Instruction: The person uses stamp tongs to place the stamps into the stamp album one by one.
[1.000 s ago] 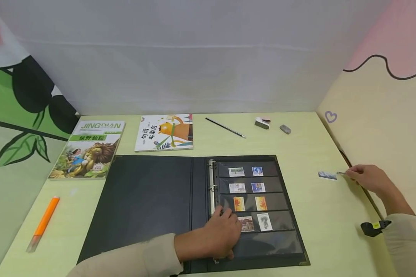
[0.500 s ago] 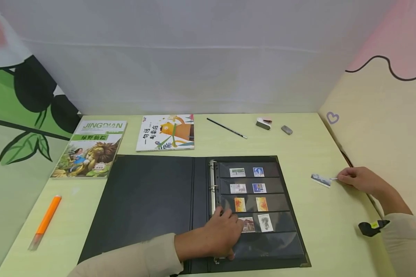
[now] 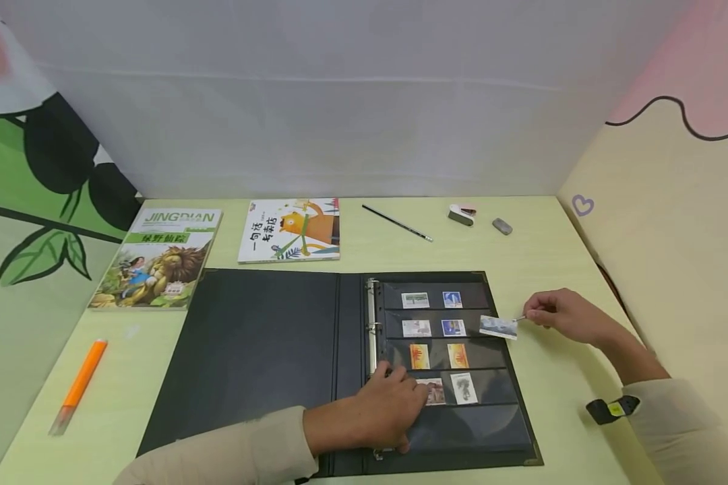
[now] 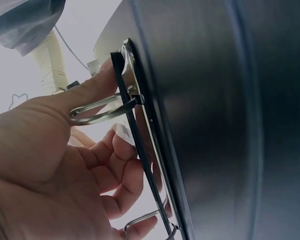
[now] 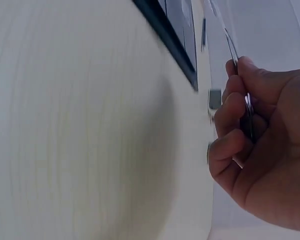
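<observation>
A black ring binder (image 3: 261, 350) lies spread on the table, its right side bearing a dark pocket page (image 3: 467, 431) with several stamps in rows. My left hand (image 3: 388, 407) rests on this page beside the metal rings, fingers bent and touching it; in the left wrist view the thumb lies along the ring strip (image 4: 140, 125). My right hand (image 3: 573, 316) pinches metal tweezers (image 5: 232, 47) between thumb and fingers. At their tip is a blue-and-white stamp (image 3: 497, 327), overlapping the page's right edge by the second row in the head view.
Two books, one with a lion cover (image 3: 158, 263) and one with an orange animal (image 3: 291, 232), lie at the back left. A pencil (image 3: 397, 223), a small stapler (image 3: 461, 215) and an eraser (image 3: 501, 226) lie behind the binder. An orange marker (image 3: 80, 384) is at left.
My right hand has moved left with the tweezers and stamp, from near the right wall to the binder's right edge. My left hand has stayed on the page.
</observation>
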Demonstrator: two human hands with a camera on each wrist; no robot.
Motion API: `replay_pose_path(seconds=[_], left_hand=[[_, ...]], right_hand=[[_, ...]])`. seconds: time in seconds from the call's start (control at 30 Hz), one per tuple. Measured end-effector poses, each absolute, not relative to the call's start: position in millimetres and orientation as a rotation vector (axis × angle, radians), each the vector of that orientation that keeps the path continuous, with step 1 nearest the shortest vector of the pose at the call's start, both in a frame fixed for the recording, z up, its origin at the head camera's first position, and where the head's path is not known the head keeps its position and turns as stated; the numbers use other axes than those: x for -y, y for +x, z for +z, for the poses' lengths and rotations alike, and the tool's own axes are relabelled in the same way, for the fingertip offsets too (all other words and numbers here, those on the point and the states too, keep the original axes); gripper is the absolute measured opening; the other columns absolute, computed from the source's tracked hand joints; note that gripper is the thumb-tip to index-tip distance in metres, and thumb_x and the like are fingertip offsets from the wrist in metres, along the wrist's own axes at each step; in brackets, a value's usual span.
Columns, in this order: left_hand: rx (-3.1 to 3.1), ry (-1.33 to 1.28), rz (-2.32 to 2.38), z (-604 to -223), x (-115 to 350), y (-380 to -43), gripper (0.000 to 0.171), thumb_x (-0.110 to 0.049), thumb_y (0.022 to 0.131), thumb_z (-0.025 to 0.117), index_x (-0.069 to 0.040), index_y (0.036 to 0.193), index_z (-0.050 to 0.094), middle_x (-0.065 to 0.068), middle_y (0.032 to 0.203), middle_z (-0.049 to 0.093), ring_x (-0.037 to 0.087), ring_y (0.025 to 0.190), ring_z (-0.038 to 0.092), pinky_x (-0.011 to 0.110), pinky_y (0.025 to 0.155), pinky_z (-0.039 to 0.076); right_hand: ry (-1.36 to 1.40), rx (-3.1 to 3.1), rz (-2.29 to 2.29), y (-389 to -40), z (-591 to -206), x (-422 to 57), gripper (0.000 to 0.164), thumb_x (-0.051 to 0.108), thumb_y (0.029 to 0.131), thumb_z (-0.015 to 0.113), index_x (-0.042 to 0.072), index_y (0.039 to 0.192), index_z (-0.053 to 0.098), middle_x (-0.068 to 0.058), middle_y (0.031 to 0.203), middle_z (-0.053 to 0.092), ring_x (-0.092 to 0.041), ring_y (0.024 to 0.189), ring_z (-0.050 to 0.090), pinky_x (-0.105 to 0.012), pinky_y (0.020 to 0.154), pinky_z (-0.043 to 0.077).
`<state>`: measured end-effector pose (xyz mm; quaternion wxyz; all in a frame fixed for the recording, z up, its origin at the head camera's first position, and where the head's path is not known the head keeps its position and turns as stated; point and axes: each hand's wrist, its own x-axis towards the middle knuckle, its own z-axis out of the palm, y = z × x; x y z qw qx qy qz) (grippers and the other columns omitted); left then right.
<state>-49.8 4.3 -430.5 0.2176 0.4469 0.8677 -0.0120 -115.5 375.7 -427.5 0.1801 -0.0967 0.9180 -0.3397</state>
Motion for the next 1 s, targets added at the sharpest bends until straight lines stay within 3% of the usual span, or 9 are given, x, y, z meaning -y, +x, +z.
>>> replay_pose_path(seconds=[0.13, 0.3, 0.47, 1.0], left_hand=[[-2.408, 1.259, -0.024, -431, -3, -49, 0.073, -0.055, 0.064, 0.082, -0.026, 0.124, 0.052, -0.01, 0.119, 0.06, 0.012, 0.109, 0.048, 0.043, 0.098, 0.034], [-2.413, 1.253, -0.043, -430, -3, -49, 0.081, -0.056, 0.064, 0.081, -0.025, 0.132, 0.049, -0.01, 0.125, 0.059, 0.012, 0.113, 0.048, 0.042, 0.099, 0.033], [-2.421, 1.238, -0.075, -429, -5, -48, 0.073, -0.057, 0.064, 0.081, -0.026, 0.123, 0.052, -0.011, 0.12, 0.06, 0.012, 0.11, 0.048, 0.042, 0.098, 0.033], [-2.419, 1.252, -0.077, -428, -5, -48, 0.075, -0.057, 0.064, 0.081, -0.026, 0.126, 0.051, -0.01, 0.12, 0.061, 0.012, 0.11, 0.048, 0.041, 0.098, 0.033]], right_hand=[[-0.421, -2.579, -0.902, -114, -430, -336, 0.008, 0.017, 0.093, 0.061, 0.013, 0.09, 0.067, 0.005, 0.071, 0.053, -0.005, 0.064, 0.046, -0.023, 0.057, 0.04], [-0.587, -2.563, -0.793, -106, -434, -298, 0.006, 0.02, 0.091, 0.064, 0.02, 0.086, 0.068, 0.011, 0.075, 0.06, -0.002, 0.065, 0.048, -0.021, 0.06, 0.04], [-0.691, -2.478, -0.731, -96, -436, -267, 0.008, 0.024, 0.091, 0.064, 0.027, 0.085, 0.068, 0.016, 0.077, 0.063, 0.0, 0.068, 0.052, -0.02, 0.065, 0.043], [-0.944, -2.296, -0.655, -70, -437, -233, 0.014, 0.02, 0.086, 0.069, 0.027, 0.075, 0.064, 0.019, 0.066, 0.055, 0.006, 0.058, 0.044, -0.016, 0.057, 0.039]])
